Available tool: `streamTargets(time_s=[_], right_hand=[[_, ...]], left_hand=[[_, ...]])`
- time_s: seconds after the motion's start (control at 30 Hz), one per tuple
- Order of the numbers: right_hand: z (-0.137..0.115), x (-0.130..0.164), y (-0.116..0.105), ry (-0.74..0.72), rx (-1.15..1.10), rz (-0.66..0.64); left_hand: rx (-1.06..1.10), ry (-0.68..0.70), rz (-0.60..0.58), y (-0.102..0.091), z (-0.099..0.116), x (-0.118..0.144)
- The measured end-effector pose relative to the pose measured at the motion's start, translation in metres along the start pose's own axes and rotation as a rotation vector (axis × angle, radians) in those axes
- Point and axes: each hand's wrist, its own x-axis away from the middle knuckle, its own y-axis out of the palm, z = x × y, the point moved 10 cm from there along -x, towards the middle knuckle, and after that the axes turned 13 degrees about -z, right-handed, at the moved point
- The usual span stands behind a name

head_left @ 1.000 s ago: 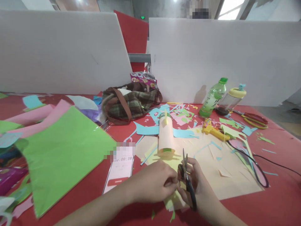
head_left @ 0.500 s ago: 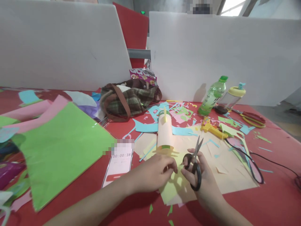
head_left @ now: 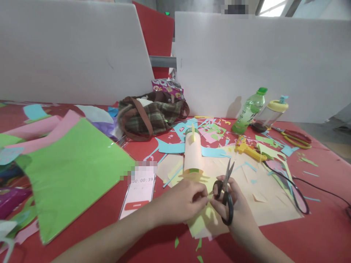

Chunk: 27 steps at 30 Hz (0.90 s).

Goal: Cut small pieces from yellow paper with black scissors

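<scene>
1. The scissors [head_left: 226,184] are in the right hand [head_left: 240,210], above the counter [head_left: 159,243]; their black handles sit among the fingers, and the blades point up and away, slightly parted.
2. The right hand is closed around the scissors, thumb and forefinger reaching toward the left hand [head_left: 186,201].
3. The left hand is curled, its fingertips bunched just beside the right thumb; whether it pinches a small scrap I cannot tell.
4. Beneath both hands lies yellow paper [head_left: 196,228], with green bits [head_left: 177,242] on the counter in front.
5. Just beyond the left hand is a pale tube [head_left: 192,155] with blue wings [head_left: 172,148] out to both sides and a yellow fin [head_left: 193,134] near its far end.
6. A beige sheet [head_left: 274,208] spreads to the right, with a yellow glue gun [head_left: 252,152] at its far edge.
7. Left of the hands lie a phone [head_left: 140,190], its timer partly blurred, and a large green sheet [head_left: 76,179].
8. Farther back are a plaid bag [head_left: 161,117], a tilted-looking green bottle [head_left: 249,111] and a jar [head_left: 270,115] with a yellow rim.
9. White boards [head_left: 74,54] stand behind.
</scene>
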Motion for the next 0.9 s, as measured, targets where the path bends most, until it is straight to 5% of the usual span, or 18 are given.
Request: streamTargets(time_s=[0.23,0.4,0.6,0.9], right_hand=[[0.003,0.0,0.001,0.043,0.007,-0.012],[0.008,0.001,0.006,0.072,-0.025,-0.047],[0.011,0.003,0.033,0.063,-0.094,-0.268],[0.014,0.01,0.052,0.141,-0.141,-0.451]], left_hand=[[0.032,0.008,0.017,-0.001,-0.001,-0.001],[0.214,-0.003,0.139,-0.018,-0.007,0.005],[0.462,0.0,0.354,-0.041,-0.017,0.018],[0.504,0.015,0.384,-0.038,-0.016,0.02]])
